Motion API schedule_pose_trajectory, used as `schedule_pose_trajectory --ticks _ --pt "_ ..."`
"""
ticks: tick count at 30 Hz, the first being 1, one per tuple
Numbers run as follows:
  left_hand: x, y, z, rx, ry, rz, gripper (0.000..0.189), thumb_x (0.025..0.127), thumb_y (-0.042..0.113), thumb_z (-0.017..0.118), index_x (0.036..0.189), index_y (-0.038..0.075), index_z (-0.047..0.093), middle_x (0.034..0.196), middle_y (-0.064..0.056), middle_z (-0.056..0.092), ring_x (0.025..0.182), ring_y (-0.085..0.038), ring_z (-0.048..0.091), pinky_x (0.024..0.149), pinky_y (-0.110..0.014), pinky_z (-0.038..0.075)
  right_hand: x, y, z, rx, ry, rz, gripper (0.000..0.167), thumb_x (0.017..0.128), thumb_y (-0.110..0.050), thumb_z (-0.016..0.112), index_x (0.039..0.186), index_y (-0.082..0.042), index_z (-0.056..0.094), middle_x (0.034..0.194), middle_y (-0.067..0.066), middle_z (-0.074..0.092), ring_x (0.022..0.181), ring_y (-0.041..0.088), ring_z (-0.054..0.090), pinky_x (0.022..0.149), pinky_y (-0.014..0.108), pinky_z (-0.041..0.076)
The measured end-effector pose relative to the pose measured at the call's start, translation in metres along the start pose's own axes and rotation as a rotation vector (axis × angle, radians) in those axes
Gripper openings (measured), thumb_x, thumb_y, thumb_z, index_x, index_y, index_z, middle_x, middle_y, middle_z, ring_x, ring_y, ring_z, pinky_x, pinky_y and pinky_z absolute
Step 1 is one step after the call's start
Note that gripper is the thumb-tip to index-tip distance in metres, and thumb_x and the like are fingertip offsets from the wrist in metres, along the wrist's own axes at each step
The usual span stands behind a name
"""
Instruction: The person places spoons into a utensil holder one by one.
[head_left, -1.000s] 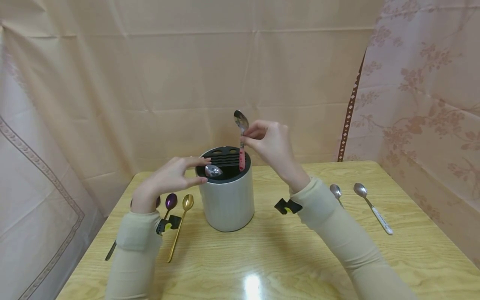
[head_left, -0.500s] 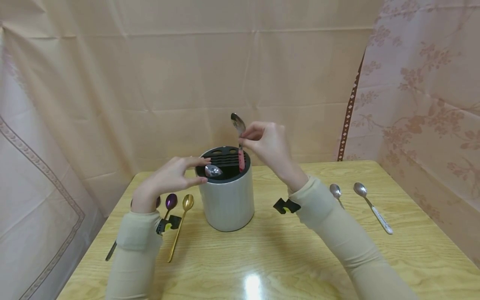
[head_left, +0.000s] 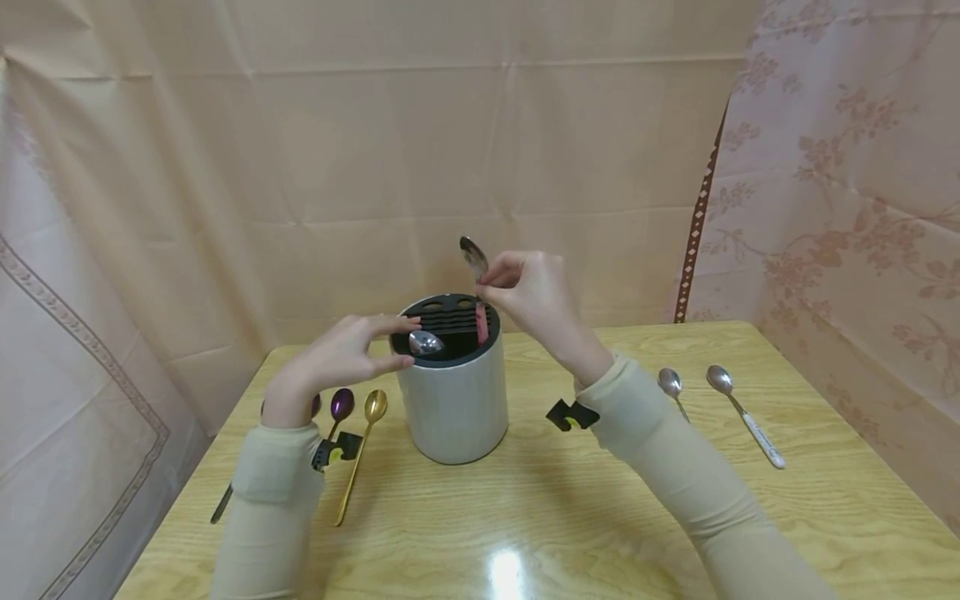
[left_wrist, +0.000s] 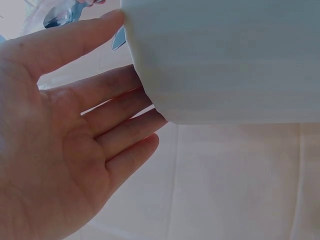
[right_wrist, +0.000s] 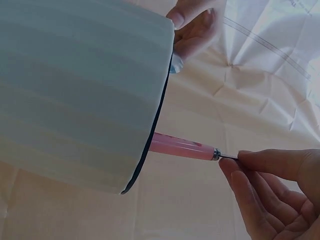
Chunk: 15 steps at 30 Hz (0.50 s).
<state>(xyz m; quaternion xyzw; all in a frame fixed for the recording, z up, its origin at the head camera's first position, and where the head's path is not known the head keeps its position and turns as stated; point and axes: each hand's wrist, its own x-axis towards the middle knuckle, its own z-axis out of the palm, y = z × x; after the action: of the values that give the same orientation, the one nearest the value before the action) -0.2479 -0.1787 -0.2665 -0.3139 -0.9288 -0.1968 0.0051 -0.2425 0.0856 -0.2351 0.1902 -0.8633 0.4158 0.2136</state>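
My right hand (head_left: 536, 296) pinches the neck of a spoon with a pink handle (head_left: 482, 323), bowl up. The handle's lower end is inside the round white utensil holder (head_left: 453, 417), at the right of its front opening; in the right wrist view the pink handle (right_wrist: 185, 147) passes the dark rim. My left hand (head_left: 330, 354) lies against the holder's left rim, its fingers (left_wrist: 117, 107) extended and slightly spread. Between its thumb and fingers, a silver spoon bowl (head_left: 426, 342) sticks out of the front opening; that spoon's handle is hidden.
A gold spoon (head_left: 375, 406) and a purple spoon (head_left: 342, 405) lie left of the holder, with another partly behind my left wrist. Right of it lie a white-handled spoon (head_left: 721, 381) and a silver spoon (head_left: 671, 382), partly covered by my right sleeve. Cloth hangs behind the table.
My right hand has come down a little, and the pink-handled spoon has sunk deeper into the holder, its bowl shifting slightly left. My left hand stays where it was.
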Motion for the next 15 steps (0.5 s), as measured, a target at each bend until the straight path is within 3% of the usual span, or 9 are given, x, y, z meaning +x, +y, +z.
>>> schedule_pose_trajectory --ticks 15 --pt "-0.0008 0.0029 0.0002 0.0 0.003 -0.007 0.055 0.088 0.038 0.065 0.137 0.017 0.052 0.14 -0.01 0.051 0.129 -0.032 0.048 0.105 -0.055 0.038 -0.0013 0.0045 0.0052 -0.046 -0.058 0.058 0.005 0.082 -0.017 0.074 0.083 -0.013 0.071 0.083 0.002 0.074 0.073 0.013 0.069 0.068 0.029 0.058"
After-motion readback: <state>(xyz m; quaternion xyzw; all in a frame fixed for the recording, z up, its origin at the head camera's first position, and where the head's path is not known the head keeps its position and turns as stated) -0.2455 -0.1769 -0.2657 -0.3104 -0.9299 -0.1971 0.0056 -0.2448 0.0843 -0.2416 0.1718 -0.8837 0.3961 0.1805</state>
